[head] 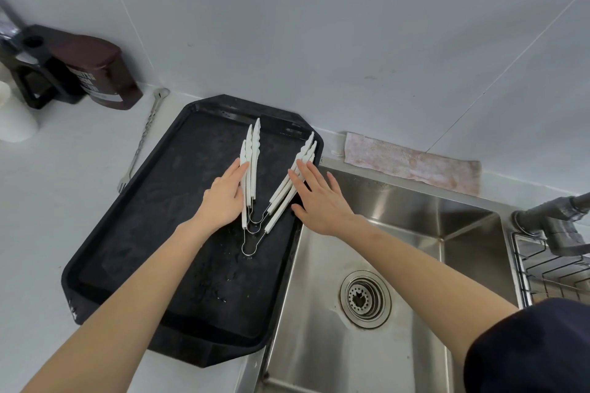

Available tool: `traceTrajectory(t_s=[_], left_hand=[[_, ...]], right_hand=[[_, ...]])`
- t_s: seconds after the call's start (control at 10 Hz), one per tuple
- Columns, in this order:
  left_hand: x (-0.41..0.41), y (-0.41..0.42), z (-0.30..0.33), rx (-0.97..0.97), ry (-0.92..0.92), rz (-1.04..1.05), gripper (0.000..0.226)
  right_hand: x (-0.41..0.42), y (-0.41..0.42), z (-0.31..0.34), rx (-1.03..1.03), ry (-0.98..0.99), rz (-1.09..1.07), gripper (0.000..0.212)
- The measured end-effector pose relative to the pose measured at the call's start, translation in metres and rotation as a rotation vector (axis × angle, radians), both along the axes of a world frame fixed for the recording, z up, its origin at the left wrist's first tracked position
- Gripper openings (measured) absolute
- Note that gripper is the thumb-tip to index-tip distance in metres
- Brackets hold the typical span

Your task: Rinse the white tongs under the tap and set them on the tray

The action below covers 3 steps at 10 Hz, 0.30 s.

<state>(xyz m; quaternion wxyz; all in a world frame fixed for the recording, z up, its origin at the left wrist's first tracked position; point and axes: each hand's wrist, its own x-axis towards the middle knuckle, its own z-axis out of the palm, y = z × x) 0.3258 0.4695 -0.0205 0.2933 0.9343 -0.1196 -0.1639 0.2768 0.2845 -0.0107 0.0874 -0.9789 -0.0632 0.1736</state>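
White tongs (255, 169), several pairs nested together, lie spread in a V on the black tray (134, 233), in its far half toward the right edge. Their wire spring loops point toward the near edge of the tray; the scalloped white tips point toward the far edge. The left arms of the tongs run almost straight toward the far rim, while the right arms slant toward the far right corner, the tips reaching the rim there.

The left hand (223, 198) rests flat on the left arms of the tongs, fingers extended and together, not curled around anything. The right hand (319, 198) lies with fingers spread over the right arms of the tongs, palm down and likewise unclenched; the thumb reaches the tray's right edge. Neither hand grasps the tongs; both press or touch from above.

The tray surface bears water droplets, most densely toward its near right part. The tray sits on a white worktop (48, 201), its right edge overhanging the rim of a stainless steel sink (399, 265). A drain strainer (365, 299) lies in the sink floor. A dark tap (555, 217) stands at the sink's right side, above a wire rack (549, 268). A pinkish cloth (412, 166) lies along the far edge of the sink, against the wall. A long metal fork (143, 140) lies on the worktop just beside the tray's left edge. A dark jug (92, 73) stands at the far left corner of the worktop.
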Motion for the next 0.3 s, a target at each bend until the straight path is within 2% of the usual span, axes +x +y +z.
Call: traceTrajectory(t_s=[0.2,0.3], left_hand=[[0.004,-0.011,0.015,0.208,0.005,0.010,0.055],[0.007,-0.024,0.031,0.267,-0.076,-0.020,0.058]], right_hand=[[-0.002,-0.004,0.016,0.055,-0.014,-0.030,0.068],[-0.005,-0.014,0.034,0.050,-0.073,-0.067,0.071]])
